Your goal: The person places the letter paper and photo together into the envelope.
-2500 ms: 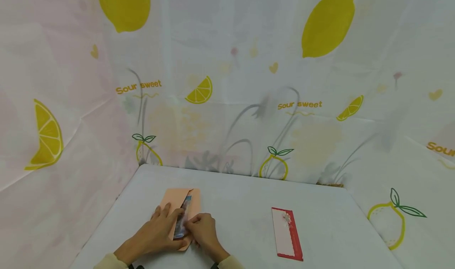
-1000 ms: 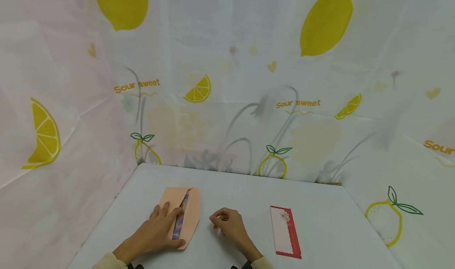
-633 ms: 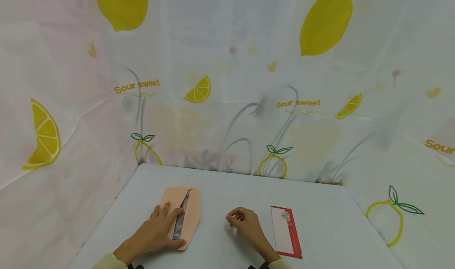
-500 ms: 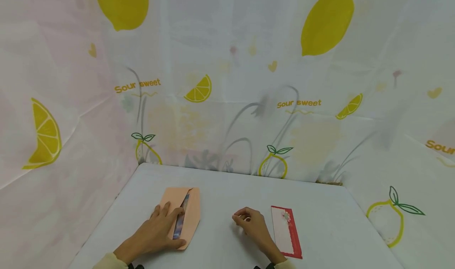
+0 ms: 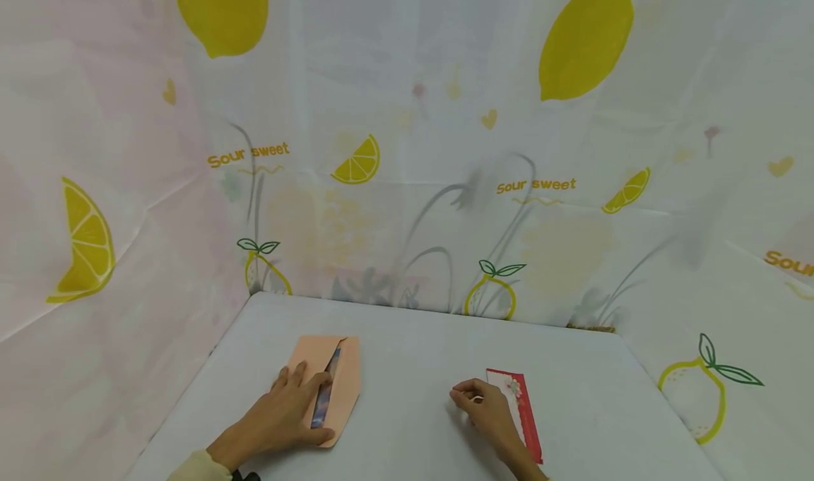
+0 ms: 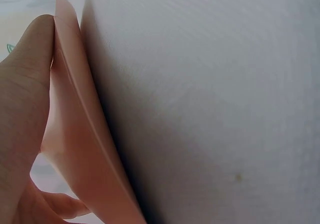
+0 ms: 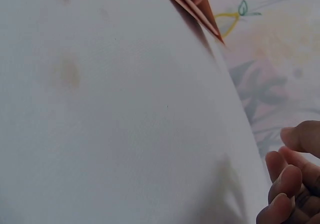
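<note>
A peach envelope (image 5: 346, 389) lies at the left of the table, its flap side up. Through its slanted opening shows a strip of a blue-purple printed card (image 5: 321, 405); the rest of that card is hidden inside. My left hand (image 5: 276, 417) rests on the envelope with fingers spread, the thumb near its lower edge. In the left wrist view, the thumb (image 6: 30, 69) touches the envelope (image 6: 82, 134). My right hand (image 5: 486, 407) hovers with loosely bent fingers and nothing in them. Beneath and beside it is a red and white card (image 5: 526, 424) with a flower, partly covered by the hand and wrist.
The white table (image 5: 407, 368) runs back to a cloth wall (image 5: 394, 220) printed with lemons. Similar cloth (image 5: 127, 325) stands along the left side, and more hangs at the right.
My right hand has left the envelope and moved right to the red and white card. Less of the printed card shows in the opening than earlier. The left hand stays on the envelope.
</note>
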`<action>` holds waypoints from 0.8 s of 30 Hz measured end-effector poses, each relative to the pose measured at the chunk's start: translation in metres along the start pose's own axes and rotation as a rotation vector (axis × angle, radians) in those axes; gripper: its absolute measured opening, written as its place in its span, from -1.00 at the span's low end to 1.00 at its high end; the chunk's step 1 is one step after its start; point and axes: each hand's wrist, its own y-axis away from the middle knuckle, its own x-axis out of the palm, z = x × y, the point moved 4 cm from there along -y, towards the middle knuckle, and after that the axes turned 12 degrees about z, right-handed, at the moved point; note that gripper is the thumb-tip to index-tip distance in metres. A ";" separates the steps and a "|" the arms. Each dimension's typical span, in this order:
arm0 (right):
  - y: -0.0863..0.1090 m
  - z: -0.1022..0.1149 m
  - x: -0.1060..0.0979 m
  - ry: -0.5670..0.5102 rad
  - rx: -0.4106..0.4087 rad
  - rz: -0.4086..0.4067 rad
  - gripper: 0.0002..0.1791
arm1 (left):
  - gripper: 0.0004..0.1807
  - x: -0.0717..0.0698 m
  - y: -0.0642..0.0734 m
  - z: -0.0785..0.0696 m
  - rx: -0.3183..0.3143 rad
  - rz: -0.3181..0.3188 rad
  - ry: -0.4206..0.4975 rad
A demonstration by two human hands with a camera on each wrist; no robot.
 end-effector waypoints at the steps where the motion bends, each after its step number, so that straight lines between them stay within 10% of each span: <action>1: 0.001 -0.002 -0.002 -0.002 0.018 -0.010 -0.75 | 0.02 0.000 0.000 0.000 -0.002 0.003 0.002; 24: 0.021 -0.028 -0.052 0.046 0.125 -0.128 -0.78 | 0.04 0.000 0.000 -0.001 0.006 -0.010 -0.009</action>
